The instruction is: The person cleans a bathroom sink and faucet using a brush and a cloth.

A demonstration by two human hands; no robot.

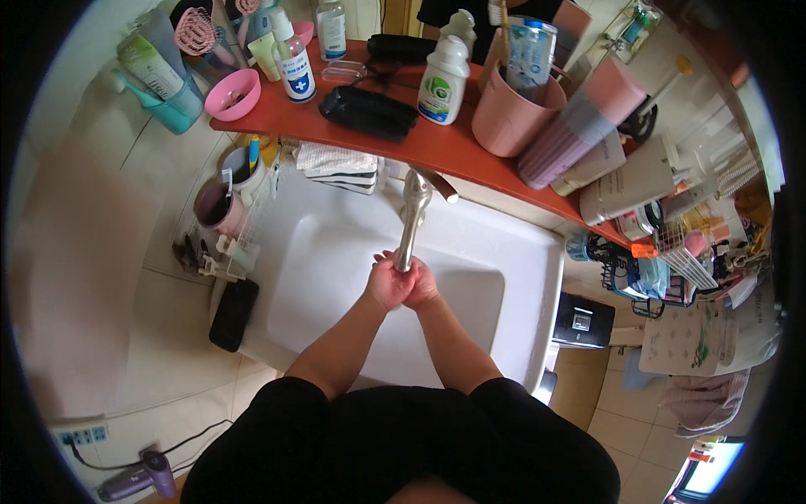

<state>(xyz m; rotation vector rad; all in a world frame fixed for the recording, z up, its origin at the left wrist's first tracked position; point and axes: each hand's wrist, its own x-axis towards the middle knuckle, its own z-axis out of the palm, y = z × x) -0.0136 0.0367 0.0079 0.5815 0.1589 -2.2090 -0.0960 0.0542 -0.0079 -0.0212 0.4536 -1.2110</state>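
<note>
Both hands meet beneath the spout of a metal faucet [409, 233] over a white ceramic sink [321, 264]. My left hand [389, 285] has its palm turned up and touches my right hand [425, 285], which is cupped beside it. No object shows in either palm. The end of the spout covers part of the hands, and whether water runs cannot be made out.
Above the sink runs a red shelf [453, 160] with a pink bowl [233, 96], a spray bottle [295, 63], a black case [368, 113] and a pink cup [513, 123]. A black phone [234, 315] lies on the sink's left rim. A purple hair dryer [141, 475] is at lower left.
</note>
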